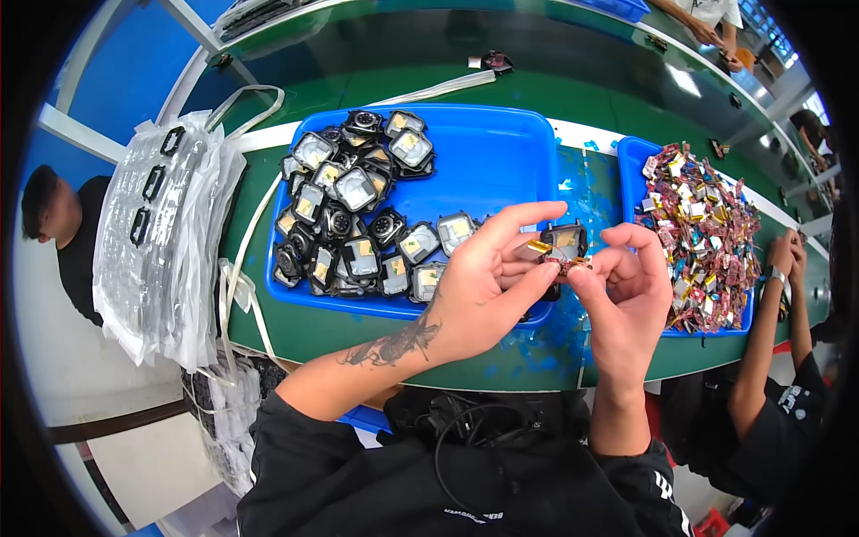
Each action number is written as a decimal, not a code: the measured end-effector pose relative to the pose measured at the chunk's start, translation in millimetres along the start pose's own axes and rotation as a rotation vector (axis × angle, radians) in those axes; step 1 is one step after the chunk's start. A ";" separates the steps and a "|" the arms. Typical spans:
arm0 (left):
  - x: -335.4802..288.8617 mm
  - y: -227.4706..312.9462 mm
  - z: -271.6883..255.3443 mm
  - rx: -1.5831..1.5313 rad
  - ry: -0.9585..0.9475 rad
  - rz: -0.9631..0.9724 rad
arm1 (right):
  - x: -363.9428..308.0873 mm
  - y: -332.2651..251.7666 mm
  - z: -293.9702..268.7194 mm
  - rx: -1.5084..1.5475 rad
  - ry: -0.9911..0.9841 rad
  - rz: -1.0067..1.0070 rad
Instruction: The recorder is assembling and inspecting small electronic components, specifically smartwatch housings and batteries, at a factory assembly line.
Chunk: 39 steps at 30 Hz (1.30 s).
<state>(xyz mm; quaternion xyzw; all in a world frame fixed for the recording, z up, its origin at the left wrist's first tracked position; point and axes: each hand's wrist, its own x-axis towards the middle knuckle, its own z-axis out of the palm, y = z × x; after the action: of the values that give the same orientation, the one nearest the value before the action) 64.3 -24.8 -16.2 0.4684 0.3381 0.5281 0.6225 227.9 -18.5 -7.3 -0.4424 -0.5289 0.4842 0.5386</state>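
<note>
In front of me, above the table between two blue trays, both hands meet over a small dark watch case [567, 237] with its red circuit board [565, 265] and a silver-gold battery [534, 249]. My left hand [483, 286] is closed round the case and parts, its thumb below and forefinger stretched out above. The thumb and a finger of my right hand [631, 291] pinch the board's right end; its other fingers curl. My fingers partly hide how the parts join. Many black watch cases [356, 189] lie in the blue tray [501, 161] left of my hands.
A second blue tray [631, 170] at right is heaped with red circuit boards and batteries [698, 242]. Clear plastic sheets [152, 251] stand at left near a seated person [67, 224]. Another person's hands [785, 255] are beyond the right tray. Blue scraps litter the green table [573, 331].
</note>
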 end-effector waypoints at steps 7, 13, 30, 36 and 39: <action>1.2 -4.8 1.6 0.012 -0.017 0.014 | 5.6 -3.4 -9.6 -0.049 -0.055 0.067; 1.2 -2.6 3.7 -0.038 -0.009 -0.032 | 6.9 -7.4 -12.8 -0.055 -0.073 0.090; -0.7 -8.0 11.1 -0.007 0.073 -0.007 | 3.2 3.3 -7.9 -0.139 -0.070 0.022; 1.0 -9.2 6.5 0.009 0.066 0.063 | 4.3 0.5 3.0 -0.294 -0.100 -0.068; -1.9 -9.7 -1.4 0.048 0.056 0.129 | 9.1 1.7 11.5 -0.198 -0.143 -0.097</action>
<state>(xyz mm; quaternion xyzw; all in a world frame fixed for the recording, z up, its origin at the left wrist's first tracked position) 66.0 -26.3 -25.9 0.4890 0.3368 0.5719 0.5660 216.0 -9.6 -7.1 -0.4317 -0.6321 0.4331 0.4760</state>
